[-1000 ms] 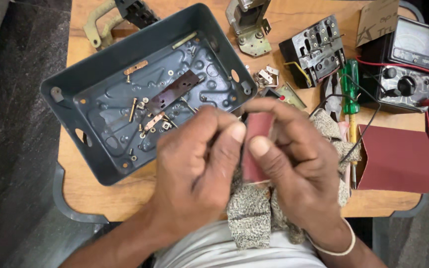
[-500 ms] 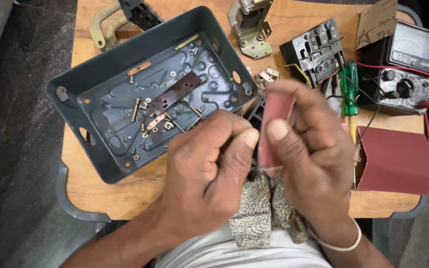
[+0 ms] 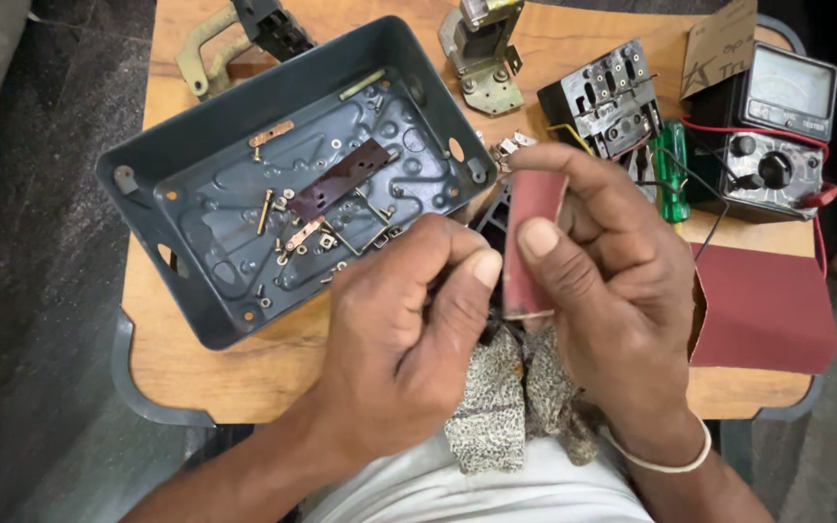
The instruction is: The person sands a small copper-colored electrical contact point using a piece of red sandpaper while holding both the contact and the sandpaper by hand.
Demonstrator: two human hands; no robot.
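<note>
The right hand (image 3: 612, 291) grasps a folded strip of red sandpaper (image 3: 532, 242), thumb pressed on its near face and fingers wrapped behind. The strip stands nearly upright, its long axis running from the wrist side up toward the far edge of the bench (image 3: 234, 368), with its top leaning slightly to the right. The left hand (image 3: 409, 329) is clenched just left of the strip, thumb tip close against it; whatever small part it pinches is hidden inside the grip, so I cannot tell what it is.

Left of the sandpaper lies a grey plastic tray (image 3: 244, 126), tilted diagonally, holding brass screws (image 3: 265, 208), small metal clips and a dark brown flat plate (image 3: 341, 179). Below the strip, partly under both hands, sits a speckled grey cloth (image 3: 496, 416) (it hangs over the bench's near edge). Right of the strip lies a larger red sandpaper sheet (image 3: 767, 310). Beyond the strip stand a black switch block (image 3: 607, 97), a green-handled screwdriver (image 3: 672, 169) and a black meter (image 3: 777, 126) with red leads. Above the tray rest a metal bracket (image 3: 481, 58) and a brass-coloured handle (image 3: 201, 48). Both hands hide the bench directly behind the strip.
</note>
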